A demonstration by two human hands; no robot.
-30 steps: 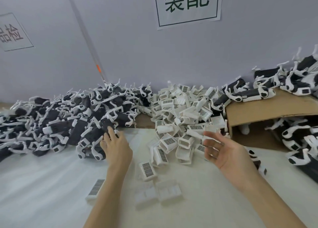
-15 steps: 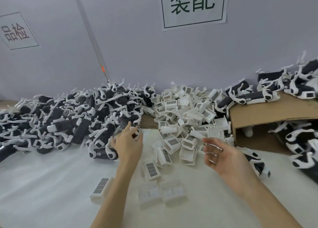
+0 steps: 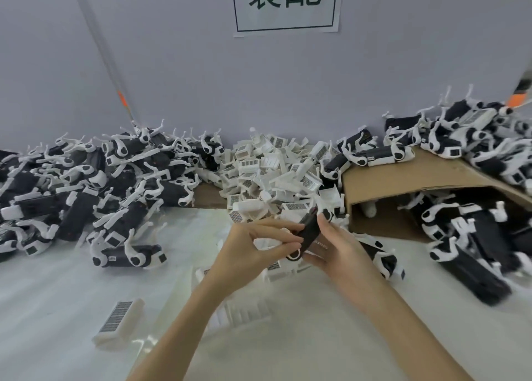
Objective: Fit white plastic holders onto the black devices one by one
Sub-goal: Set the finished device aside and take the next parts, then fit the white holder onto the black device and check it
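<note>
Both hands meet above the white table, just in front of a heap of white plastic holders (image 3: 270,176). My right hand (image 3: 342,251) grips a black device (image 3: 309,232) that tilts up and away. My left hand (image 3: 253,244) pinches the device's near end, where a white ring part shows; a white holder piece (image 3: 266,243) sits under its fingers. How the white piece sits on the device is hidden by the fingers.
A big pile of black devices with white holders (image 3: 95,185) fills the left. More lie on and under a cardboard sheet (image 3: 403,179) at the right. Loose holders (image 3: 119,320) lie on the white table (image 3: 57,308) near me. A wall stands behind.
The hands were apart and held nothing. They have come together in the middle, and a black device is now gripped between them. The camera has swung to the right.
</note>
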